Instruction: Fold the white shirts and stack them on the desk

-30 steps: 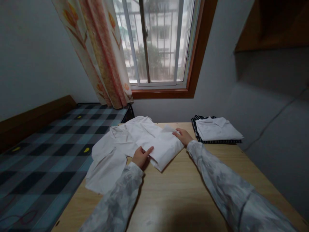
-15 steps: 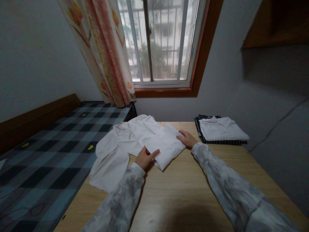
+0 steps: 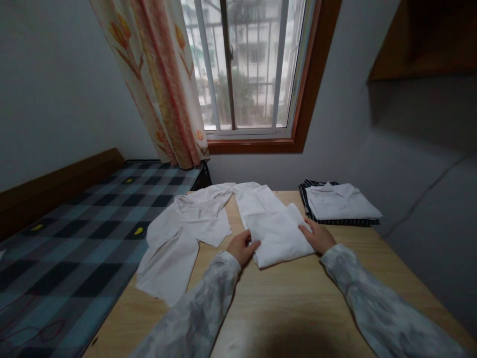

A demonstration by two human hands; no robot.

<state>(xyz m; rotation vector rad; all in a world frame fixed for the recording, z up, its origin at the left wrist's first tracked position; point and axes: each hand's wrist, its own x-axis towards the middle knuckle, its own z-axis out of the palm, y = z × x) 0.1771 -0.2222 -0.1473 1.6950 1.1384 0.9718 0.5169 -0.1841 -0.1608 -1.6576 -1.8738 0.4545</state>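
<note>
A partly folded white shirt (image 3: 279, 236) lies on the wooden table in front of me, its near part a squarish panel. Loose white cloth (image 3: 257, 199) extends behind it to the back of the table; whether it belongs to the same shirt I cannot tell. My left hand (image 3: 244, 247) is closed on the panel's left edge, thumb on top. At the right edge, my right hand (image 3: 317, 235) grips the fabric, with its fingers partly hidden. To the left, another white garment (image 3: 186, 219) is spread out and wrinkled, hanging near the table's left edge.
A folded white shirt (image 3: 345, 201) rests on dark striped cloth (image 3: 303, 196) at the back right of the wooden table (image 3: 276, 303). A bed with a checkered cover (image 3: 112, 219) adjoins on the left. Beyond are a curtain (image 3: 160, 89) and a window (image 3: 253, 74).
Both hands have moved right with the folded white shirt, turning it squarer to me. It has come away from the spread garment, baring a strip of table between them.
</note>
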